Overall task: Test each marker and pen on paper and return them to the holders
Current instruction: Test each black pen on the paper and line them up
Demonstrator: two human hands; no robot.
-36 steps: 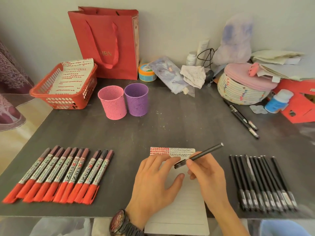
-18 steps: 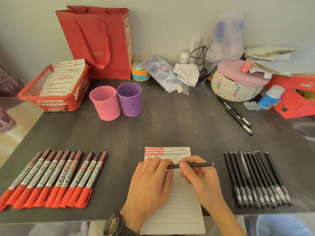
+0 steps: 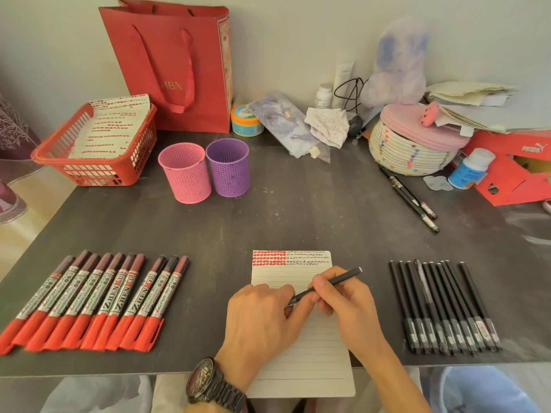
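right hand (image 3: 348, 308): fingers (image 3: 320, 285) curled round a black pen (image 3: 334, 282), gripping it mid-barrel; the barrel slants up and away to the right.
left hand (image 3: 259, 320): palm down on the paper (image 3: 313, 353), fingers bent, fingertips (image 3: 281, 295) meeting the pen's lower end. Can't tell if they pinch it or just touch.
paper: lined sheet directly under both hands, near edge overhanging the counter (image 3: 298, 210). Red and black test marks fill the top lines, just beyond the fingers.
black pens (image 3: 444, 308): row lying flat, right of the fingers, well apart.
red markers (image 3: 89, 302): row lying flat, left of the fingers, red caps toward the near edge.
holders: pink holder (image 3: 186, 174) and purple holder (image 3: 228, 168), upright, side by side, far beyond the fingers to the left; pens and markers all lie outside them.
red basket (image 3: 98, 171): far left beyond the fingers, holds sheets (image 3: 116, 126) covered in red marks.
two more pens (image 3: 411, 198): loose, far right, beside a woven basket (image 3: 411, 153) with a pink lid.
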